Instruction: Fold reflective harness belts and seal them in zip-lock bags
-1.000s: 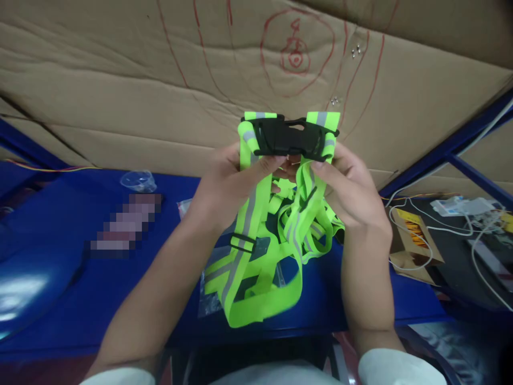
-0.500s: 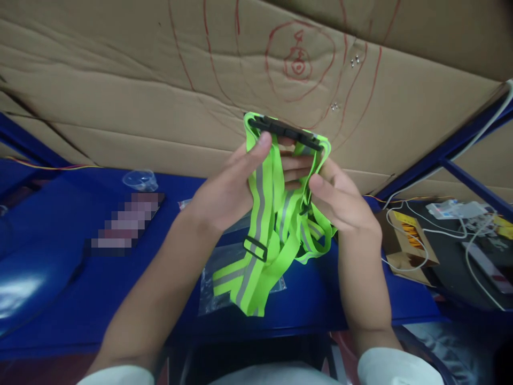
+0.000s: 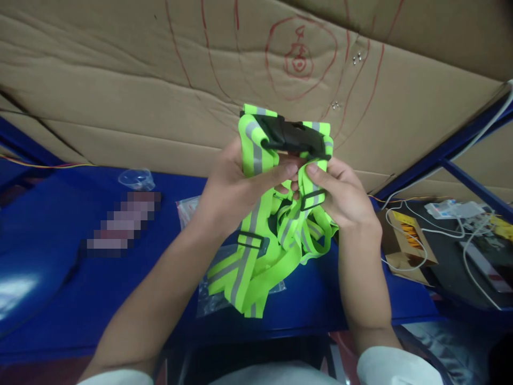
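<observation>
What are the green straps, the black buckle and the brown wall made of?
The green straps look like soft fabric, maybe woven: they bend and loop, and their grey stripes could be reflective. The black buckle seems to be hard plastic, smooth and fairly matte, with a stiff, moulded shape. The brown wall looks like cardboard: dull, papery and creased.

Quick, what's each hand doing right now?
Left hand: closed, holding the green strap below the buckle.
Right hand: closed, pinching the strap too, near a black slider.
</observation>
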A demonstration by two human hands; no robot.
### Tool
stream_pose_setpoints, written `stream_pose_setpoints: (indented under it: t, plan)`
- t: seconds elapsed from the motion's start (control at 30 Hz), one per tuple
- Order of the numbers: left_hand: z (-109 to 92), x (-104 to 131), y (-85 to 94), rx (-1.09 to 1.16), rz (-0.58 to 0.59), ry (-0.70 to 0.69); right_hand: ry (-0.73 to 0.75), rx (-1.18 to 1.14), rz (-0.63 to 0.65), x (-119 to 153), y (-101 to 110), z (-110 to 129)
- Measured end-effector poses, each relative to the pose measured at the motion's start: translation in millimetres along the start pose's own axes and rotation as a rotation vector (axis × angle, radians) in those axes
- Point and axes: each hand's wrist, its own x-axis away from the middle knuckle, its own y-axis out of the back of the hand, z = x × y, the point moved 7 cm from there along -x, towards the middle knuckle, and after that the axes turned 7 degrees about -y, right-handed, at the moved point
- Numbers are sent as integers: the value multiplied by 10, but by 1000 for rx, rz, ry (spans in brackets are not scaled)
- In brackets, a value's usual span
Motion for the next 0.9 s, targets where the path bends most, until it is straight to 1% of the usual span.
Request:
stream_pose_setpoints:
  t: [0.07, 0.13, 0.2, 0.27, 0.33, 0.4, 0.47, 0.53, 0.6, 0.67, 0.73, 0.83, 0.9]
  plan:
    - [12, -15, 28, -96, -32, -50, -3, 2, -19, -24, 9, -31]
    - [44, -25, 58, -176, -36, -71, 22, 23, -77, -50, 29, -45]
    - [65, -29, 115, -253, -67, -87, 64, 37, -133, -68, 39, -41]
    - [60, -31, 166, -300, -105, -104, 95, 30, -138, -79, 13, -36]
    - [38, -40, 182, -293, -116, -122, 86, 19, -109, -89, -33, -56]
    - [43, -58, 166, -248, -92, -103, 35, 21, -82, -102, -75, -113]
    - [101, -76, 135, -174, -43, -33, -14, 30, -58, -116, -109, -177]
    - [181, -84, 127, -111, -18, 34, -26, 34, -31, -128, -129, -206]
    - [236, -94, 161, -82, -40, 43, 6, 46, -1, -123, -125, -170]
    - [282, -101, 211, -76, -76, 39, 48, 76, 27, -93, -97, -86]
    - [334, -102, 235, -86, -84, 60, 85, 97, 46, -46, -57, 17]
    - [394, -94, 190, -105, -32, 88, 103, 99, 37, 11, -8, 115]
    - [425, -84, 130, -92, 12, 100, 97, 128, -30, 22, 29, 132]
